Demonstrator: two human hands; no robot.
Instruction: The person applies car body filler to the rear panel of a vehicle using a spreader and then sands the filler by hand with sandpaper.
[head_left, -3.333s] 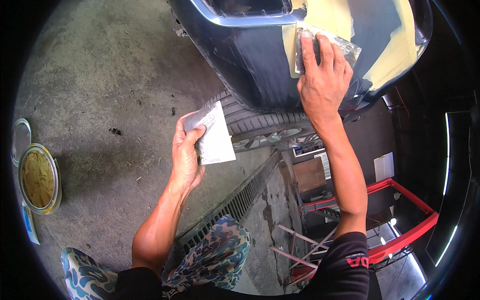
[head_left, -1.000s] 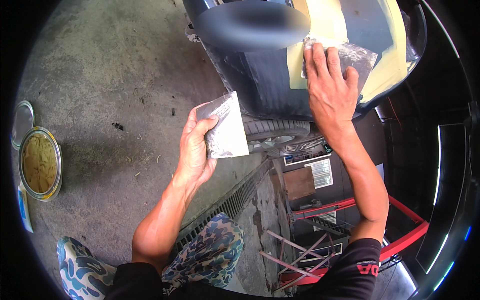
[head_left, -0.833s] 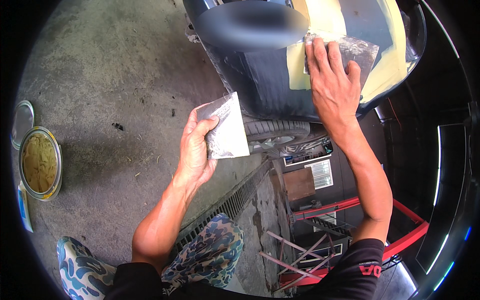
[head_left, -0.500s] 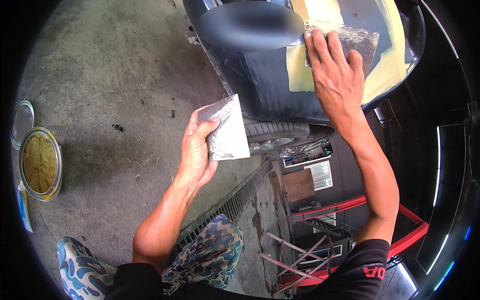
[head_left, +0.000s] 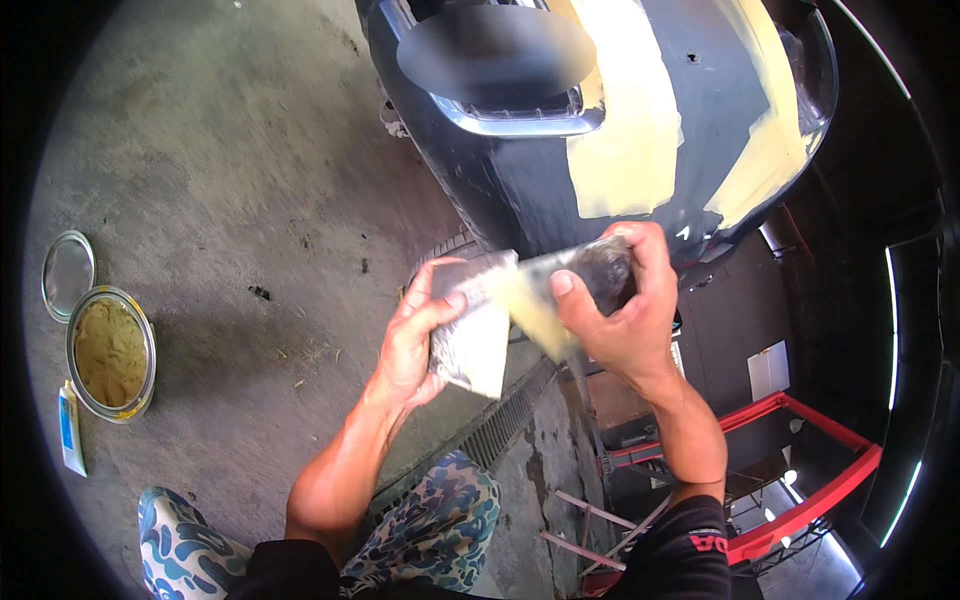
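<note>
My left hand (head_left: pixel 405 345) grips a flat, square putty spreader (head_left: pixel 482 350) with cream filler smeared over its face. My right hand (head_left: pixel 640 320) is closed on a second, darker putty spreader (head_left: pixel 600 272), thumb on one face. Cream filler lies along this spreader's left end, which meets or overlaps the first spreader; motion blur hides the exact contact. Beyond both hands is a dark car bumper (head_left: pixel 525 185) bearing a broad cream filler patch (head_left: pixel 625 165) and another filler patch (head_left: pixel 760 160) farther right.
On the concrete floor at left stand an open tin of filler (head_left: pixel 110 350), its round lid (head_left: pixel 70 275) and a white-and-blue tube (head_left: pixel 70 430). A floor grate (head_left: pixel 510 415) runs below my hands. At lower right is a red metal frame (head_left: pixel 810 500).
My right hand has come off the bumper, back and down to the left spreader, its spreader turned. The broad filler patch it covered now shows. My left hand shifted slightly right and down.
</note>
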